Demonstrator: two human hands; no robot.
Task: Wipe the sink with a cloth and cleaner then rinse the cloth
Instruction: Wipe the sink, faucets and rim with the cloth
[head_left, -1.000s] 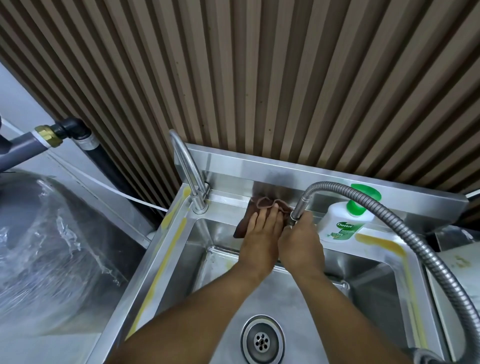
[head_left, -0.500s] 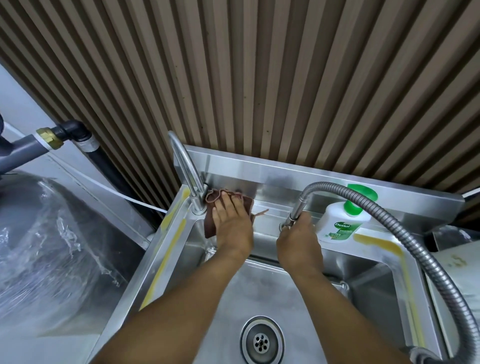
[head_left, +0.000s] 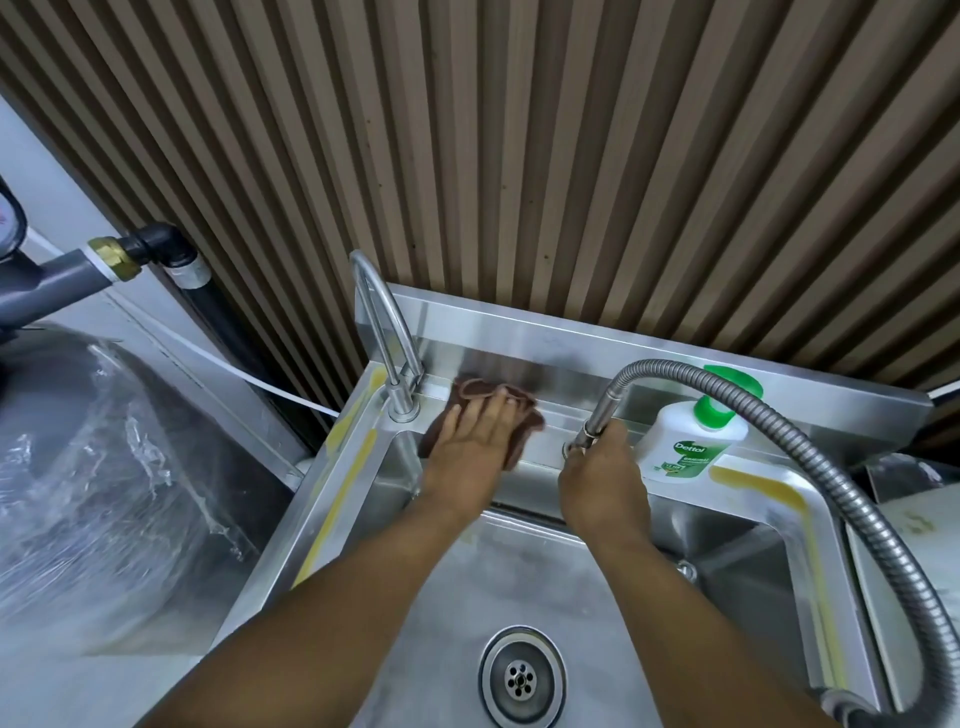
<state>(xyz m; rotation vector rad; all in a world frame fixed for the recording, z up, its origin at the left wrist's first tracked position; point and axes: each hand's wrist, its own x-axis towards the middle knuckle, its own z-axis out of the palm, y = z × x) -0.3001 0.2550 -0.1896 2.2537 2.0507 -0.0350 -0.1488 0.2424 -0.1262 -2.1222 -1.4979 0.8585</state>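
A brown cloth (head_left: 467, 389) lies on the back ledge of the steel sink (head_left: 561, 395), just right of the curved faucet (head_left: 387, 332). My left hand (head_left: 472, 447) presses flat on the cloth with straight fingers. My right hand (head_left: 605, 478) grips the nozzle end of the flexible metal spray hose (head_left: 670, 366) over the ledge. A white Dettol bottle with a green pump (head_left: 691, 441) stands on the ledge just right of my right hand. The drain (head_left: 521, 678) sits in the basin below my arms.
The hose (head_left: 898, 566) loops along the sink's right rim. Yellowish streaks mark the left rim (head_left: 337, 499) and right rim (head_left: 779, 493). A slatted wooden wall (head_left: 519, 156) rises behind. A plastic-wrapped surface (head_left: 104, 467) and grey pipe (head_left: 67, 280) lie to the left.
My left hand slid the cloth left along the ledge from beside the hose toward the faucet, then slightly back right. My right hand kept hold of the hose nozzle.
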